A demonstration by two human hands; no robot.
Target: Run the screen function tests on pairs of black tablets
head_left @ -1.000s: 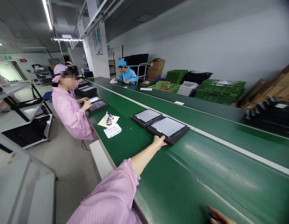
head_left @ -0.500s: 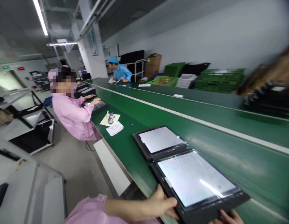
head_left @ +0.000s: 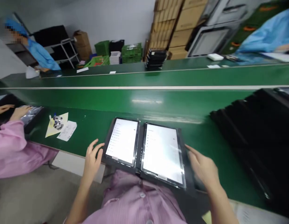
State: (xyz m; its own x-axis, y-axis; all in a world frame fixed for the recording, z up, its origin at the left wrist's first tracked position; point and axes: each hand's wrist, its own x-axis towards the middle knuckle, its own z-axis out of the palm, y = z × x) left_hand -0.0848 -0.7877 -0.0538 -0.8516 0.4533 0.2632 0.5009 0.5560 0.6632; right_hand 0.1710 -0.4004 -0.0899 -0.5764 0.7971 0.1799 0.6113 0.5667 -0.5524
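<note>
Two tablets with lit white screens lie side by side in a black tray at the front edge of the green bench: the left tablet (head_left: 122, 141) and the right tablet (head_left: 163, 153). My left hand (head_left: 93, 157) is beside the tray's left edge, fingers apart and holding nothing. At the tray's right side is my right hand (head_left: 202, 166), its fingers stretched toward the edge and partly blurred; no object shows in it.
Black stacked trays (head_left: 247, 137) rise at the right. A yellow paper (head_left: 51, 130) and a white note (head_left: 67, 130) lie to the left, near a co-worker's pink sleeve (head_left: 12, 133). Across the green bench (head_left: 107, 99) are people in blue and a small black stack (head_left: 156, 59).
The view has swung right, so the tablets now appear centred before me. My left hand has let go of the tray's edge and opened. My right hand shows at the tray's right side.
</note>
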